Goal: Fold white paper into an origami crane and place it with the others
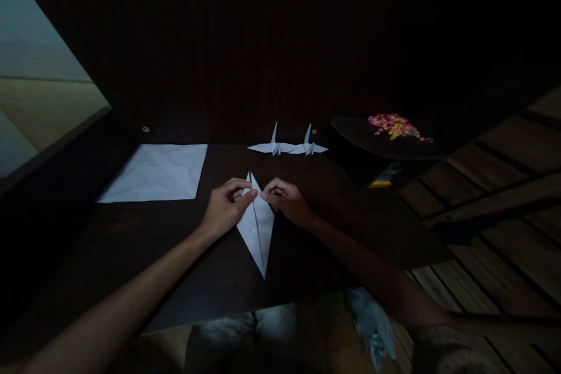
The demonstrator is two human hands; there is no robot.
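A folded white paper (256, 228), shaped like a long diamond with a slit down its middle, lies near the front of the dark desk. Its lower tip points toward me and its split upper tip points away. My left hand (228, 201) grips its upper left edge, thumb on top and fingers curled at the side. On the upper right edge, my right hand (287, 201) pinches the paper between thumb and bent fingers. Parts of the upper edges are hidden by my fingers. Behind it stand two white origami cranes (275, 148) side by side, their wings touching or overlapping.
A creased white paper sheet (158, 172) lies flat at the left of the dark desk (188, 280). At the right, a raised dark shelf (350, 131) holds a pile of small colourful pieces (394, 125). A plastic bag (371, 324) is below the desk, by wooden slats (495, 263).
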